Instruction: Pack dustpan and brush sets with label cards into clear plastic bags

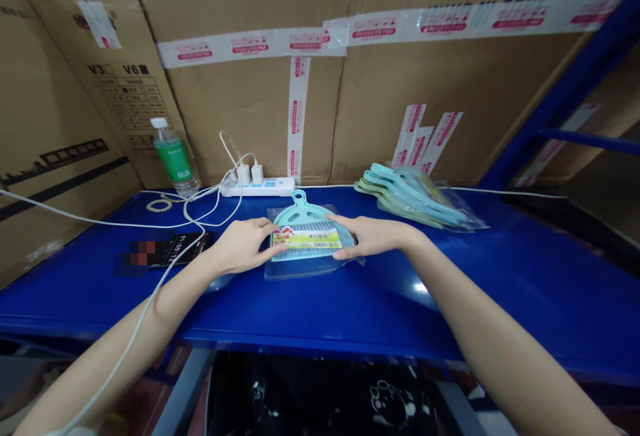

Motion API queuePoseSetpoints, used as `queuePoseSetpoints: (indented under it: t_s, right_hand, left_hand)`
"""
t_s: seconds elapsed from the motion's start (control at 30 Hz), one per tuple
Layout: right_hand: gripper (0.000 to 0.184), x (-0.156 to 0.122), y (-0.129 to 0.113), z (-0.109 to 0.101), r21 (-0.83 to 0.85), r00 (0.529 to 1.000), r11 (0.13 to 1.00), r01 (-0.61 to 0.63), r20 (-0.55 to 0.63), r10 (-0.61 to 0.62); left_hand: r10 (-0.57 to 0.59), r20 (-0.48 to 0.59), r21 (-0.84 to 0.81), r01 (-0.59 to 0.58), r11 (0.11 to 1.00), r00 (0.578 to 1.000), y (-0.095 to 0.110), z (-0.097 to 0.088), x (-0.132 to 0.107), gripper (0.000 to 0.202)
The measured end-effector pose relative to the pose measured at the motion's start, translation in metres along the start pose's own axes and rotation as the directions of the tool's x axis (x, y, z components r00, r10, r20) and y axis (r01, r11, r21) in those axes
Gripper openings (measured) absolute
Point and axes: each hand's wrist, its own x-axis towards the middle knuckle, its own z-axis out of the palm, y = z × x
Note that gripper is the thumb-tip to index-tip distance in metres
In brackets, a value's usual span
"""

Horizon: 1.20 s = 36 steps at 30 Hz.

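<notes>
A light-blue dustpan [300,257] with a small brush lies flat on the table in a clear plastic bag, its looped handle pointing away from me. Across it runs a yellow and white printed label [313,239]. My left hand [245,244] grips the left edge, thumb at the lower corner and fingers higher up. On the opposite edge my right hand [373,236] holds in the same way, thumb and fingers spaced apart along the side. The undersides of the fingertips are partly hidden. To the right lies a pile of bagged blue and green dustpans [415,196].
The blue table [320,309] backs onto large cardboard boxes [240,109]. A white power strip [270,187] with chargers stands behind the hands. A bottle [174,159] and a phone [183,249] are at left. A white cable [145,319] crosses over my left forearm.
</notes>
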Motion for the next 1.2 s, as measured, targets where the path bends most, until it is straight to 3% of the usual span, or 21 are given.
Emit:
queuePoseSetpoints:
  t_s: [0.13, 0.27, 0.63, 1.2]
  right_hand:
    - [0.089, 0.002, 0.0, 0.002, -0.011, 0.994, 0.998, 0.06, -0.09, -0.061]
    - [0.079, 0.005, 0.0, 0.004, -0.047, 0.994, 0.999, 0.014, -0.109, -0.019]
    - [0.067, 0.006, -0.004, 0.007, -0.134, 0.99, 0.988, -0.074, -0.131, 0.057]
    - [0.068, 0.006, -0.007, 0.006, -0.167, 0.988, 0.977, -0.133, -0.102, 0.117]
  left_hand:
    - [-0.001, 0.01, 0.016, 0.001, 1.0, 1.0, 0.0, 0.001, -0.001, 0.059]
    - [0.009, 0.005, 0.019, -0.01, 1.0, 1.0, 0.001, 0.001, -0.001, 0.064]
    - [0.0, 0.018, 0.042, -0.001, 0.999, 1.0, 0.002, 0.002, -0.001, 0.05]
    - [0.015, 0.03, 0.053, -0.016, 0.998, 0.999, 0.002, 0.001, -0.001, 0.05]
